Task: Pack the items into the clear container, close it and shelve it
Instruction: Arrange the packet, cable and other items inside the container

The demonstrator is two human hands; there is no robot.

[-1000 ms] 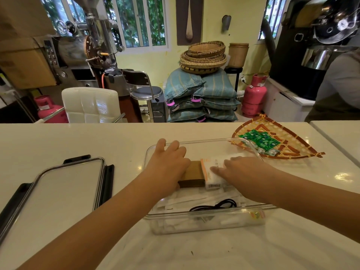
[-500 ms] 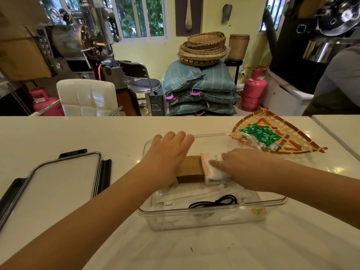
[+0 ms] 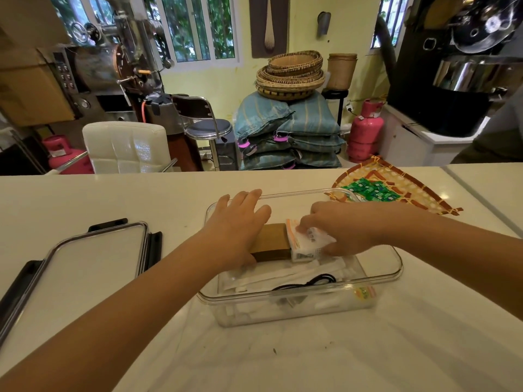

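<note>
A clear container (image 3: 394, 274) stands open on the white counter in front of me. Inside lie a brown box (image 3: 273, 241), a stack of white packets (image 3: 307, 244), white wrapped sticks (image 3: 280, 278) and a black cord (image 3: 311, 281). My left hand (image 3: 239, 224) lies flat on the brown box's left end, fingers spread. My right hand (image 3: 342, 226) grips the white packets beside the box. The container's clear lid (image 3: 85, 258) with black clips rests on the counter to the left.
A woven fan-shaped tray (image 3: 418, 193) with green sachets (image 3: 372, 190) sits behind the container at the right. Beyond the counter's far edge stand a white chair (image 3: 127, 147), a stool, stacked sacks and baskets, pink gas cylinders and roasting machines. A person's sleeve shows at far right.
My right hand's fingers have curled around the white packets, tilting them up a little. My left hand has slid slightly toward the container's far rim. The container has turned a bit.
</note>
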